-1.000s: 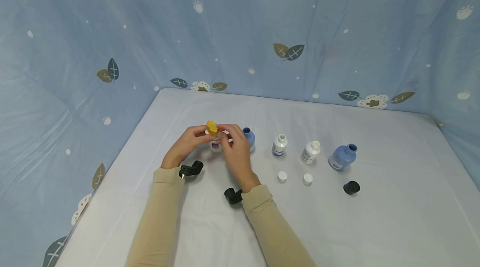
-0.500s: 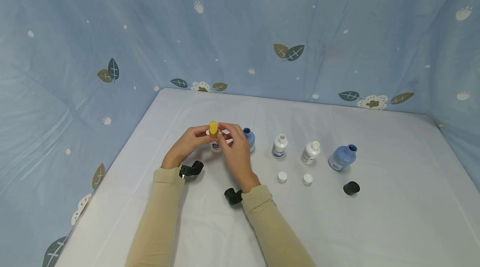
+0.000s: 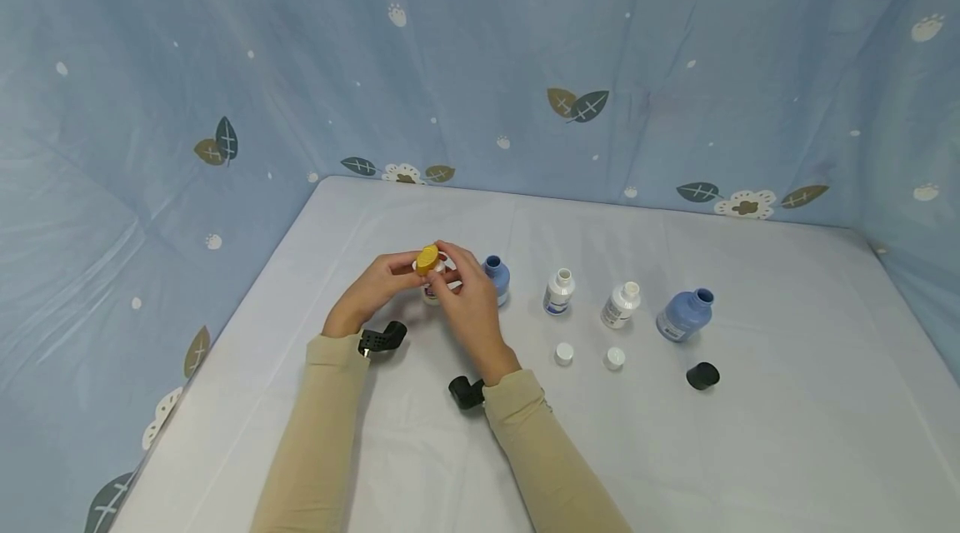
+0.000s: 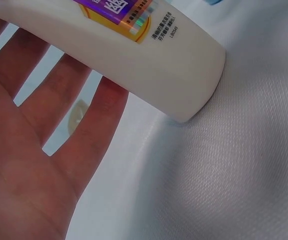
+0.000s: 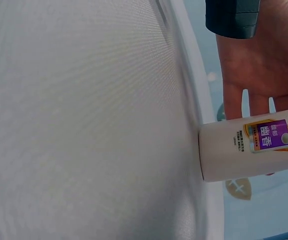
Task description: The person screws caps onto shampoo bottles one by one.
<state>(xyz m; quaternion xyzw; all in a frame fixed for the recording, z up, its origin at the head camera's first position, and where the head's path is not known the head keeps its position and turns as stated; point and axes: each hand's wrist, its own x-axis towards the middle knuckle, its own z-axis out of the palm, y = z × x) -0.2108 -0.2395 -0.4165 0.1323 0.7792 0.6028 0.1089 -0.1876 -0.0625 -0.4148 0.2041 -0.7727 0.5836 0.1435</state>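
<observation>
The yellow cap [image 3: 427, 260] has turned since half a second ago, and the right hand's fingertips have shifted with it; the left hand and the rest of the layout look the same. The bottle [image 5: 251, 147], white with a purple label, stands near the left end of the tabletop [image 3: 780, 433]. The left hand [image 3: 371, 290] grips its upper part, fingers laid along the far side and thumb in front. The right hand [image 3: 472, 300] pinches the cap at its top between thumb and fingers. Just beyond that hand is a blue bottle [image 3: 498, 281], partly hidden. Further right stand a white bottle [image 3: 558, 296], another white bottle [image 3: 618, 308] and a second blue bottle [image 3: 681, 318]. Nearer the person lie a white lid [image 3: 564, 354], another white lid [image 3: 615, 359] and a black lid [image 3: 702, 376].
</observation>
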